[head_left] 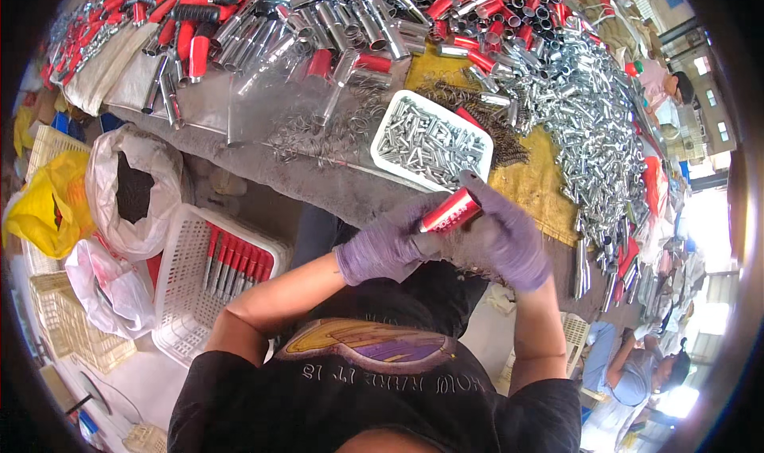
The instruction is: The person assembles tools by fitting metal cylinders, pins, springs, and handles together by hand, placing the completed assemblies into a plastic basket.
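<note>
In front of my chest, both hands in purple-grey work gloves meet at a short red metal tube (pixel 451 211) with pale lettering. My left hand (pixel 384 242) is closed round its lower left end. My right hand (pixel 511 238) curls about the upper right end, one dark-tipped finger reaching up past it; its lower fingers are partly blurred. Just beyond the hands, a white plastic tray (pixel 377 152) holds many small silver metal pins (pixel 430 141). What sits inside the tube is hidden from me.
Chrome tubes (pixel 350 23), red sleeves (pixel 493 27) and a heap of small silver fittings (pixel 597 126) cover the far table. Springs (pixel 509 146) lie beside the tray. At left stand a white basket (pixel 179 294) of red-and-silver tubes and several sacks (pixel 103 190). Another person (pixel 629 365) sits at right.
</note>
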A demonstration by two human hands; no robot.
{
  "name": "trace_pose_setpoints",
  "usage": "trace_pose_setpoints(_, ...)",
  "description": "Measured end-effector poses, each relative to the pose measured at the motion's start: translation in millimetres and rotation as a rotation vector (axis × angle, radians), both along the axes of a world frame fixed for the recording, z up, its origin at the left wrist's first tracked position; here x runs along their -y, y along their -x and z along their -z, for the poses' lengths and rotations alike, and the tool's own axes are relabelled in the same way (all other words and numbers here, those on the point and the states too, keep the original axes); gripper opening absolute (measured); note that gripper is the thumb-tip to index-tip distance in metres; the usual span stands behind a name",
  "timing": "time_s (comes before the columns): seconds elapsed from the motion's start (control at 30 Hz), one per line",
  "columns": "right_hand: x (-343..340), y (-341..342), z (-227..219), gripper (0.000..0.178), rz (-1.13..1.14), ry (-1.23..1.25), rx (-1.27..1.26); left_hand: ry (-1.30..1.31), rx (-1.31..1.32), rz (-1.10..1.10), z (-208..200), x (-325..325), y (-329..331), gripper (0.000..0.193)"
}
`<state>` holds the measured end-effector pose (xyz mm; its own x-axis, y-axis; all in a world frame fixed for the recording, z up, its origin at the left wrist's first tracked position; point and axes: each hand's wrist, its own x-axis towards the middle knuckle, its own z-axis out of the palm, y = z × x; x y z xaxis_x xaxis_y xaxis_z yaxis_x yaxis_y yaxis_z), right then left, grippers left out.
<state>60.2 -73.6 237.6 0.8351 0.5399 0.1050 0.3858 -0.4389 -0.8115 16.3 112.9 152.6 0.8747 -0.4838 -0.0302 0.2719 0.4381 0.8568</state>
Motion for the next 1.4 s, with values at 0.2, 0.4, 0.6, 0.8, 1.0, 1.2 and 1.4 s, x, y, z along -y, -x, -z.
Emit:
trace_pose_setpoints(0.2,34.9,-97.4,25.7,0.031,0.31,0.549,0.329,-0.584,0.502,-0.328,-17.8,-14.0,-26.0,0.056)
trace_pose_setpoints(0.4,44.5,-151.6,62.8,0.031,0.213,0.795,0.405,-0.624,0.653,-0.415,3.9,-16.6,-43.0,0.055)
trace_pose_setpoints(0.6,37.4,-108.1,-0.6,0.024,0.329,0.134,0.322,-0.559,0.591,-0.35,4.5,-21.3,-43.0,0.056)
trace_pose_setpoints(0.8,3.2,-43.9,-75.2,0.026,-0.37,0.554,0.773,-0.465,0.632,-0.3,6.7,-22.3,-44.7,0.054)
trace_pose_setpoints(1.0,-30.7,-42.8,-88.9,0.026,-0.461,0.653,0.759,-0.434,0.648,-0.362,17.8,-22.5,-43.7,0.055)
trace_pose_setpoints(1.2,-45.1,-91.7,-84.7,0.03,-0.496,0.335,0.326,-0.323,0.452,-0.31,16.2,-36.7,-41.3,0.063)
trace_pose_setpoints(1.4,-62.4,-228.2,-45.5,0.045,-0.097,0.388,0.431,-0.034,0.326,-0.496,20.3,-64.3,-31.5,0.061)
